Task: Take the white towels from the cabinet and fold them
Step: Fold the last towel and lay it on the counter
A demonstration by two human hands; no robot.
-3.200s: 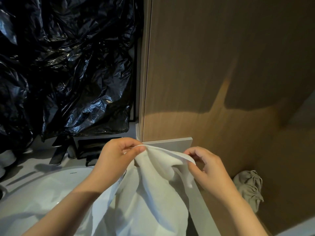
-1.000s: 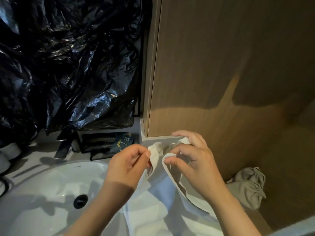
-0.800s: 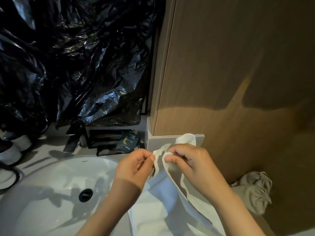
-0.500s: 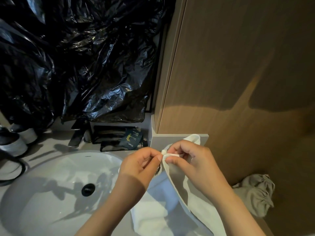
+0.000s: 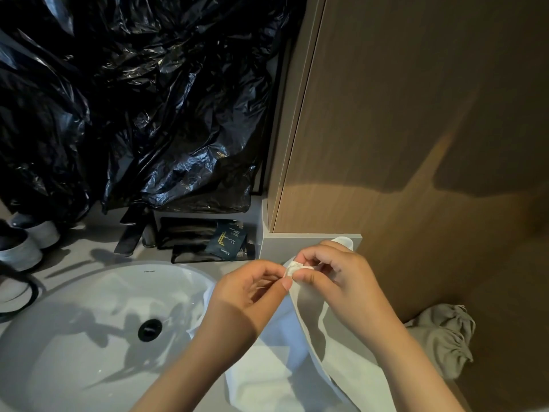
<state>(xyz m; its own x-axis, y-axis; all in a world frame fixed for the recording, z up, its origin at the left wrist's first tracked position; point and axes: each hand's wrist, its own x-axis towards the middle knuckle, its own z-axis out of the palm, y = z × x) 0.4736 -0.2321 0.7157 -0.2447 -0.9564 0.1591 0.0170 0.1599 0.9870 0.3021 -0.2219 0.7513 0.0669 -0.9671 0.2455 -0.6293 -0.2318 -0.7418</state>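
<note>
Now, hands: the left hand (image 5: 252,295) and the right hand (image 5: 341,281) are meeting above the tabletop's (image 5: 77,248) right end, almost touching.
Left fingers (image 5: 285,282): thumb and forefinger are pinching a small bunched corner of the white towel (image 5: 350,373); the others are curling loosely.
Right fingers (image 5: 306,276): thumb and forefinger are pinching the same corner from the other side, the rest curling behind it.
Towel: it is hanging down from the pinch in a long fold and spreading over the tabletop below the wrists, its left edge lying over the right rim of the sink basin (image 5: 74,367).
Sink basin: white and oval, it is showing a dark round drain (image 5: 150,330) and the shadows of the hands; only the towel's edge is reaching into it.
Behind the basin: dark flat packets (image 5: 227,240) are lying together against the wall, one printed with gold lettering too small to read.
Cups (image 5: 20,251): two pale cups are standing at the far left; what they are holding cannot be told.
Black plastic bag (image 5: 133,99): crumpled and glossy, it is filling the upper left.
Cabinet (image 5: 401,129): a wooden panel is rising on the right.
Grey cloth (image 5: 442,340): it is lying crumpled low on the right, beside the right forearm.
</note>
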